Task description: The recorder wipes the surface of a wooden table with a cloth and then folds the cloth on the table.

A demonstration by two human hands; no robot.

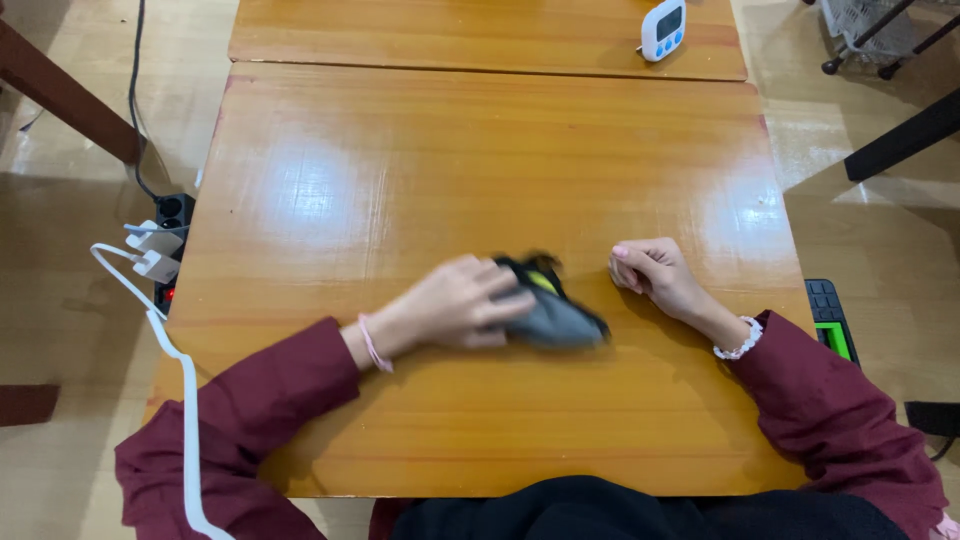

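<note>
While blurred, left hand (455,305) fingers pressed on grey-black cloth bundle (552,305); right hand (650,270) curled shut just right, on wooden table (480,160).

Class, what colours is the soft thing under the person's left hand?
Dark grey and black with a yellow patch, blurred; head view, under the left hand.

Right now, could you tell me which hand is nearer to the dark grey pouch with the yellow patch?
The left hand: it rests on the pouch, gripping its left end. The right hand sits curled on the table, apart to the pouch's right.
</note>
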